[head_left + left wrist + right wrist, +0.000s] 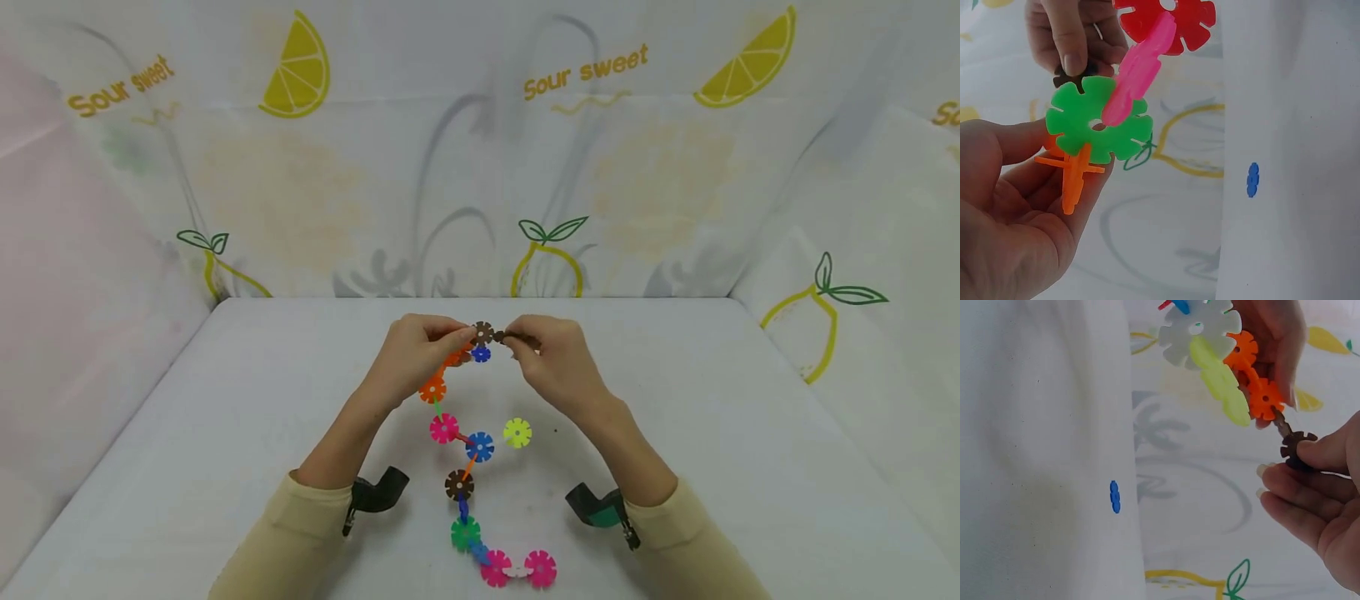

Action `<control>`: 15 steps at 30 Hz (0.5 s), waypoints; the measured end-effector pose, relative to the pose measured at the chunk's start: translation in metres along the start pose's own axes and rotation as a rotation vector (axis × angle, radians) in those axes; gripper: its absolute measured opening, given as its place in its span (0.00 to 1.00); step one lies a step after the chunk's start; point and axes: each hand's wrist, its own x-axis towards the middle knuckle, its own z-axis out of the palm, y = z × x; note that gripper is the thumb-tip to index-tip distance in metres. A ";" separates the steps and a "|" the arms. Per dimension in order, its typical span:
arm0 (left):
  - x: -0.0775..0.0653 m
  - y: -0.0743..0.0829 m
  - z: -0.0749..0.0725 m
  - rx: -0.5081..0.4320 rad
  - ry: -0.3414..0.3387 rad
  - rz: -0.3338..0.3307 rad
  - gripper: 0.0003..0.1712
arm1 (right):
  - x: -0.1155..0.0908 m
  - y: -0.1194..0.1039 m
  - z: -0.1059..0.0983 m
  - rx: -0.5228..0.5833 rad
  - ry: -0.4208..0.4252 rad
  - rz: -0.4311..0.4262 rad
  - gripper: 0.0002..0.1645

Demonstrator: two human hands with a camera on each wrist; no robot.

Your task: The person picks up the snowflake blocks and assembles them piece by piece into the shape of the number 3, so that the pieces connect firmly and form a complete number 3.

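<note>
Notched plastic snowflake discs are linked in a zigzag chain (444, 428), many colours, running down from my left hand (412, 358). That hand holds the chain's far end, around orange discs (1265, 399). A brown disc (482, 333) shows between my hands at this end. My right hand (558, 362) pinches a dark brown disc (1299, 447) between thumb and fingers. The two brown discs touch or nearly touch; whether they are joined I cannot tell. Close to the left wrist camera are a green disc (1072, 122) and a pink disc (1138, 72).
A small blue disc (481, 354) lies apart on the white table (675, 400). A yellow disc (517, 432) appears right of the chain. Pink discs (541, 569) are at its near end. Behind the table hangs a lemon-printed cloth (465, 167). Black wrist cameras (381, 492) stick out from both sleeves.
</note>
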 end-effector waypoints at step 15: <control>-0.003 0.003 0.003 0.045 0.046 0.021 0.15 | -0.005 0.001 0.016 -0.134 0.113 -0.171 0.04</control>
